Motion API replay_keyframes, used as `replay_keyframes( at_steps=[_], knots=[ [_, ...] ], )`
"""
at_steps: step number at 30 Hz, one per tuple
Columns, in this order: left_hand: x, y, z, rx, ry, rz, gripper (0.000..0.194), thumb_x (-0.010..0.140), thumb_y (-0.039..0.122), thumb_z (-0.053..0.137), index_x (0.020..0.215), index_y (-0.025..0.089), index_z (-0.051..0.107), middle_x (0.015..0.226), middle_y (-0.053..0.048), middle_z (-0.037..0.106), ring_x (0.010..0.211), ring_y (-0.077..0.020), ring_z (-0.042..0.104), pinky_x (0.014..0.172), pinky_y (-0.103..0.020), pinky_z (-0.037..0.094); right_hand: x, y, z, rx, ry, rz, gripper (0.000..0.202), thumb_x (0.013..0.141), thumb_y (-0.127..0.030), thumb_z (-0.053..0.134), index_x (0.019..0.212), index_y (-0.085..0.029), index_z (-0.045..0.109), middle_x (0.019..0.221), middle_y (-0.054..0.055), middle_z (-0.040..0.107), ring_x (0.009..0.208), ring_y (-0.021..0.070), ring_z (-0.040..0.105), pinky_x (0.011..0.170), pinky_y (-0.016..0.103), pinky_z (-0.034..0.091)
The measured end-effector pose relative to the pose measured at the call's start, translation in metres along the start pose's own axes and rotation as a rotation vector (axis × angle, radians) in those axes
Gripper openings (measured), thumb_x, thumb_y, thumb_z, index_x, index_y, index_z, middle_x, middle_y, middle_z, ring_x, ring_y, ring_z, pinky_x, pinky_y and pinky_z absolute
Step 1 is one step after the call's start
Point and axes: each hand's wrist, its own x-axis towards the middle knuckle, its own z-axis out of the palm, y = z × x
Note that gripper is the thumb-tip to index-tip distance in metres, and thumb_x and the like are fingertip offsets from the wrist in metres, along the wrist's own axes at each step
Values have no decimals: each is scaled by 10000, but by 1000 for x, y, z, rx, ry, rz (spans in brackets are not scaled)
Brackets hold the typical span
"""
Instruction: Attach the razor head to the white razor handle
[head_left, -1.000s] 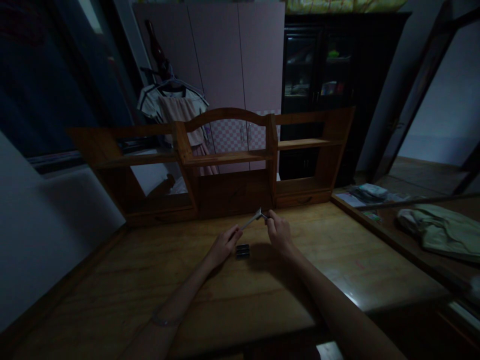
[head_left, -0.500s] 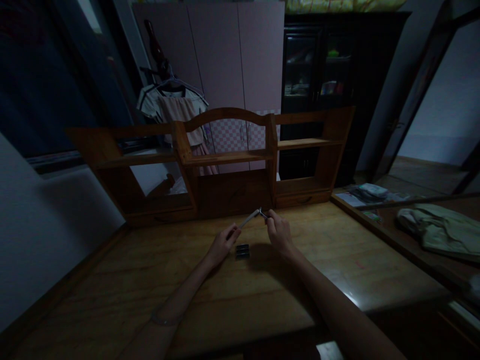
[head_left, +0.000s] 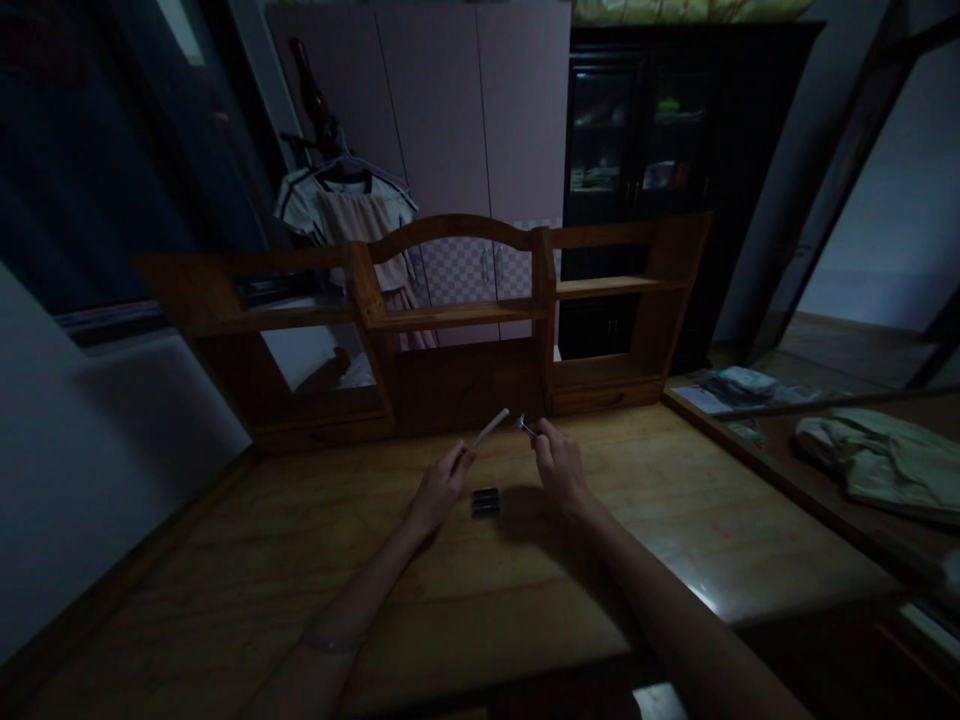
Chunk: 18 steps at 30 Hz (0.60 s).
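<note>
Over the wooden desk, my left hand is closed around the lower end of a thin pale stick, which tilts up to the right. My right hand grips a small metal tool, its shiny head pointing left. A small gap separates the stick's tip from the tool's head. Between my hands, nearer to me, a small dark ribbed case lies on the desk. The light is too dim to show the tool's exact shape.
A wooden shelf unit stands along the desk's back edge. Behind it are a pink wardrobe, hanging clothes and a dark cabinet. Pale green cloth lies at the right, beyond the desk's raised edge.
The stick, which met the tool's head, is now apart from it. My left hand has shifted slightly left and its stick points more steeply up. My right hand is almost unmoved.
</note>
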Motion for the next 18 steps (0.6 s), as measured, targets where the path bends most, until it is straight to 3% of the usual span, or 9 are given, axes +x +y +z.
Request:
replay_keyframes(
  at_steps=[8,18],
  knots=[
    [-2,3,3,35,-35,45,313,909,453,374,870,192,542,714,14,542,641,-129,511,609,-222,340,0,-2,0,-86,-14,-5,255,883,-212,309,868,-174,561,665,29,603,606,150,525,575,247,264],
    [0,-3,0,80,44,-6,315,908,456,373,871,194,543,678,27,535,598,-117,497,584,-216,323,-1,-2,0,-73,-6,-22,263,892,-205,306,903,-170,566,688,40,621,619,153,540,569,245,266]
  ],
)
